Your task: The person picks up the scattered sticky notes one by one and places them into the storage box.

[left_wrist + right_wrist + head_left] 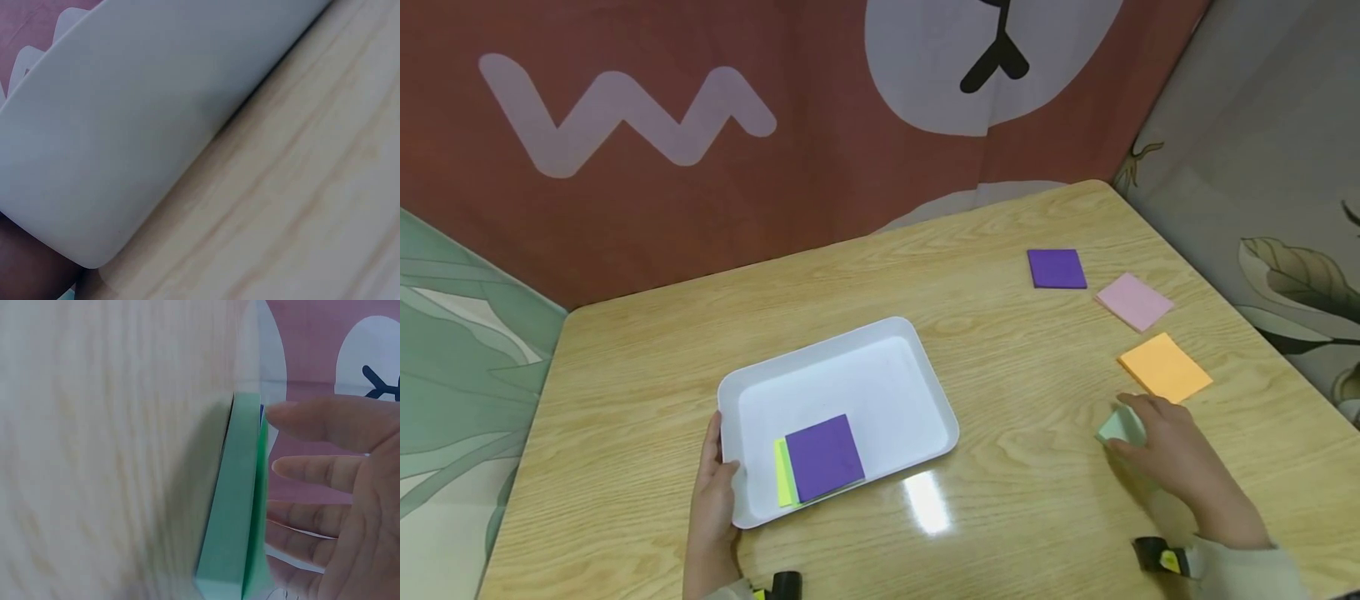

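Note:
At the left end of a white tray (891, 383), my left hand (711, 500) holds the rim, its thumb at the edge and its fingers along the outer side. Inside the tray lie a purple sticky note pad (825, 458) and, partly covered by it, yellow-green notes (783, 475). Over on the right, my right hand (1172, 450) reaches over a pale green sticky note pad (1122, 427). Its thumb and fingers are spread around that pad. The right wrist view shows the green pad (234, 500) at the tabletop, with fingers (319, 472) just above its upper face.
An orange pad (1165, 367), a pink pad (1135, 302) and another purple pad (1057, 268) lie in a line up the right side of the wooden table (647, 358). A red patterned cloth (820, 183) hangs behind the far edge.

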The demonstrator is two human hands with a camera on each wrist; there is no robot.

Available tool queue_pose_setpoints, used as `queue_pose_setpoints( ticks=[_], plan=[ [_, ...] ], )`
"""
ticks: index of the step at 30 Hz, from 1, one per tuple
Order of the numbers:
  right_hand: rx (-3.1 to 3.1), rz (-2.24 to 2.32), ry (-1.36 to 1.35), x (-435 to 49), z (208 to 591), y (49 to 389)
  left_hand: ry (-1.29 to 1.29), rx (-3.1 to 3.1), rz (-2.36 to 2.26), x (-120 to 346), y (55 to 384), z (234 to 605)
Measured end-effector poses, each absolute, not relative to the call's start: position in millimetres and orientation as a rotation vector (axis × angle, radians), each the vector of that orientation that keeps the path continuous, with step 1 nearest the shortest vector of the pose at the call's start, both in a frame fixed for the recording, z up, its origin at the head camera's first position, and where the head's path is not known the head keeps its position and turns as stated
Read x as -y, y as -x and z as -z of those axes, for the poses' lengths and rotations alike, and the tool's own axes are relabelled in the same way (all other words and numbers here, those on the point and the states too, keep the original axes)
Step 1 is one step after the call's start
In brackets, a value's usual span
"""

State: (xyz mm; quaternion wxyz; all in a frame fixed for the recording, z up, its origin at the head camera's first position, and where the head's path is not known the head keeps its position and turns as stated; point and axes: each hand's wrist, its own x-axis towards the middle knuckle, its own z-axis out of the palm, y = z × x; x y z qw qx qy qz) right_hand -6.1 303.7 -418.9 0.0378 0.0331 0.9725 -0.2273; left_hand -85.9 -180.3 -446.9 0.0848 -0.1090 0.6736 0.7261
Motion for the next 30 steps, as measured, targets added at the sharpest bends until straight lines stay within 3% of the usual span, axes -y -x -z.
queue_pose_setpoints(
  ticks=[30],
  plan=[
    [-2.906, 0.589, -0.16, -315, 420, 8, 0.367, -1.966, -2.188, 179, 87, 443]
  ],
)
